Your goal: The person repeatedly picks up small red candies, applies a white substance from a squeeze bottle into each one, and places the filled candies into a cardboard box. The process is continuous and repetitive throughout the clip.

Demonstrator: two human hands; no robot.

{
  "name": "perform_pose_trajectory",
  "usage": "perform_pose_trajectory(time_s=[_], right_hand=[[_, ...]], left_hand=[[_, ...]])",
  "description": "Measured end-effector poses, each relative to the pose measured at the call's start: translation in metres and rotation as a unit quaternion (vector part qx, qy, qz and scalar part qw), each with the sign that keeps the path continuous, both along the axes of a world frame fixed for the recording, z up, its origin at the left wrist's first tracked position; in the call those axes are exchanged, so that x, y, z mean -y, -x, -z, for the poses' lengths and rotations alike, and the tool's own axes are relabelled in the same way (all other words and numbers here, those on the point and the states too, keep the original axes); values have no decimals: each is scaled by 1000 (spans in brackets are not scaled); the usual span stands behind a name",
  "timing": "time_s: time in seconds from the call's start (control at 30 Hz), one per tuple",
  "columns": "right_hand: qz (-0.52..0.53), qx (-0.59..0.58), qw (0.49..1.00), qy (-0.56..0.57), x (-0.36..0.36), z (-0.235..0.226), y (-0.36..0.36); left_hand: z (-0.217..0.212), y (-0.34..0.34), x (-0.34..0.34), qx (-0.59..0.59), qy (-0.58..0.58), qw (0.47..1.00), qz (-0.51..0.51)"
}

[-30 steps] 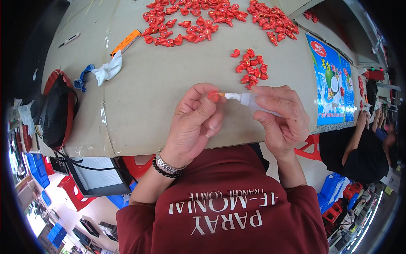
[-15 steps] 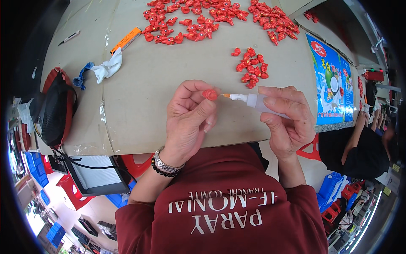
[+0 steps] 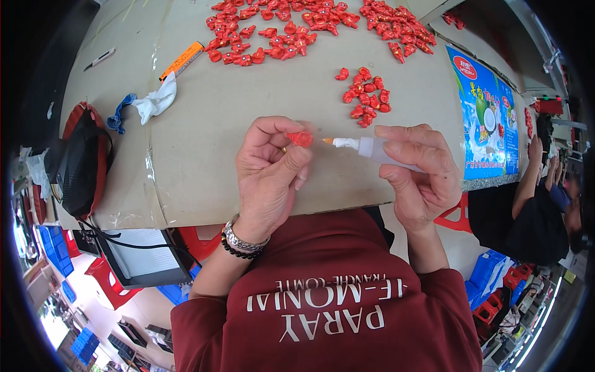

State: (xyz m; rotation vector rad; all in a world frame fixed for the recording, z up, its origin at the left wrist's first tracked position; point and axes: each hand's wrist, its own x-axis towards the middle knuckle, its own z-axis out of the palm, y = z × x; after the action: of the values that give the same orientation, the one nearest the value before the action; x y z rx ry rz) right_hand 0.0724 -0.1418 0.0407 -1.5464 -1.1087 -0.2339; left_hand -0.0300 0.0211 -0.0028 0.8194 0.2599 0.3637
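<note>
Between thumb and fingers, my left hand pinches a small red moulded piece above the table. My right hand is wrapped round a whitish squeeze bottle, held nearly level. Its white neck ends in a narrow orange-brown tip that points at the red piece, with a small gap between them. Beyond my hands lies a small cluster of similar red pieces. Farther off, red figures are spread in a large group, and another heap of red figures lies to their right.
At left on the table are an orange box, a crumpled white cloth, a pen-like tool and a black-and-red bag. A blue printed sheet covers the right end. Another person sits farther right.
The bottle tip and the red piece have drawn slightly apart. The red piece has turned in my left fingers. My grip on both things stays the same.
</note>
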Motion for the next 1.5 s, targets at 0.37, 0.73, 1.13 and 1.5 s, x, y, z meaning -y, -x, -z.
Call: perform_pose_trajectory(time_s=[0.37,0.73,1.13,1.5], right_hand=[[-22,-58,998,-13,1,1,2],[-16,-62,998,-5,2,-1,3],[28,-451,880,-147,20,9,-31],[143,-257,939,177,15,15,-37]], left_hand=[[0,-1,-1,44,-42,998,-19],[-2,0,-1,30,-37,999,-26],[0,4,-6,14,106,992,60],[4,10,-3,30,101,991,88]])
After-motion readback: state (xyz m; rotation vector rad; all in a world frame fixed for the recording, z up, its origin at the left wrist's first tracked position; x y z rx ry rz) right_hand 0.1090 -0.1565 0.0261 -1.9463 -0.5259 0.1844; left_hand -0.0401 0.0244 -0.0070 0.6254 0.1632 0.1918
